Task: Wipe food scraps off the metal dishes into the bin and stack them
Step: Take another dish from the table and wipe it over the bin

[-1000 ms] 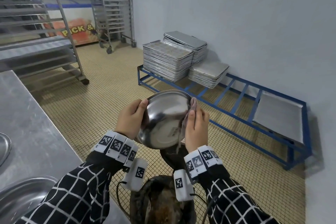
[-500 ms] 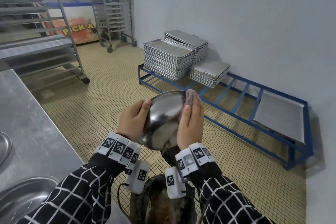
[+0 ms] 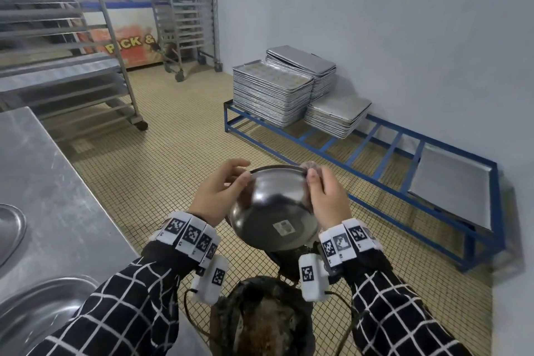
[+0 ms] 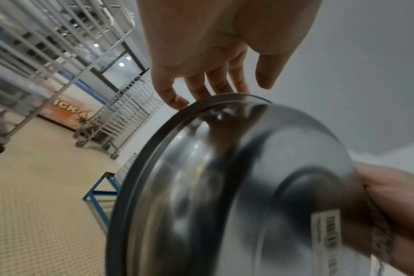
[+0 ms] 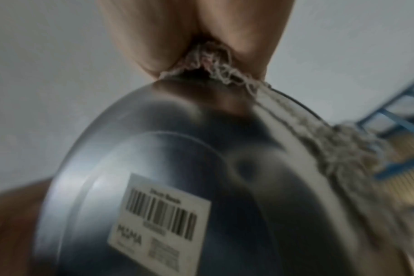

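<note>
Two hands hold one metal dish over the bin, in a room where the biggest thing is the steel counter along the left edge, with a rimmed round dish at its near corner. Across the tiled floor, a blue frame rack against the wall carries stacks of baking trays. Straight below the hands sits the dark bin, brown scraps inside it.

The metal bowl hangs between the hands above that bin, tilted so its underside faces the camera; a barcode sticker sits on its base. The left hand supports the bowl's left side, its fingers fairly straight and resting on the upper rim, the thumb apart from it. The right hand is at the bowl's right rim, fingers curled round a frayed cloth and pinching it against the edge; part of the cloth trails down along the rim on that side.
</note>
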Available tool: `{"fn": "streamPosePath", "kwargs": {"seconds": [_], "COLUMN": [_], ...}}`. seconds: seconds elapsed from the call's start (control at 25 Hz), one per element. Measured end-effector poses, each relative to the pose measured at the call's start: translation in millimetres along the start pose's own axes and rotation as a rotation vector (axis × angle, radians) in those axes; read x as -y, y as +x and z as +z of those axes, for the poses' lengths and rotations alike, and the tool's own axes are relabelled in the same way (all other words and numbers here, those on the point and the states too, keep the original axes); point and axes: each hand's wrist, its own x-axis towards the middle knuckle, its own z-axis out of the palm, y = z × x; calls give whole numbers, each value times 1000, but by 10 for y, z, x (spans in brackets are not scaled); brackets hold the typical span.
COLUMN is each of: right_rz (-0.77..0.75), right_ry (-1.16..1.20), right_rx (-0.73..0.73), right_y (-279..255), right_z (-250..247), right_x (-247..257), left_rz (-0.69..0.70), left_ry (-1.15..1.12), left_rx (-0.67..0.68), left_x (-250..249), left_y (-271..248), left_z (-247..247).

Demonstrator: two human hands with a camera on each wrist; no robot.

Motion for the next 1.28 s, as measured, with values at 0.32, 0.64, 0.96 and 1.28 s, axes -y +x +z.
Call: {"fn": "streamPosePath", "kwargs": {"seconds": [0.32, 0.64, 0.96, 1.28], "right_rz": [-327, -547, -118, -447], "right_ry": [-231, -252, 55, -332], "right_rx": [-23, -128, -198, -187], "right_y": [65, -239, -14, -321], "right_z": [181, 447, 228, 509], "right_x": [137, 109, 102, 309], "left_rz": [45, -4, -29, 38], "left_ry": [299, 76, -60, 18], "left_rx": [-51, -164, -161, -115], "left_x": [-147, -194, -209, -378], "left_y": [51, 55, 41, 20], "left_z": [125, 131, 73, 126]}}
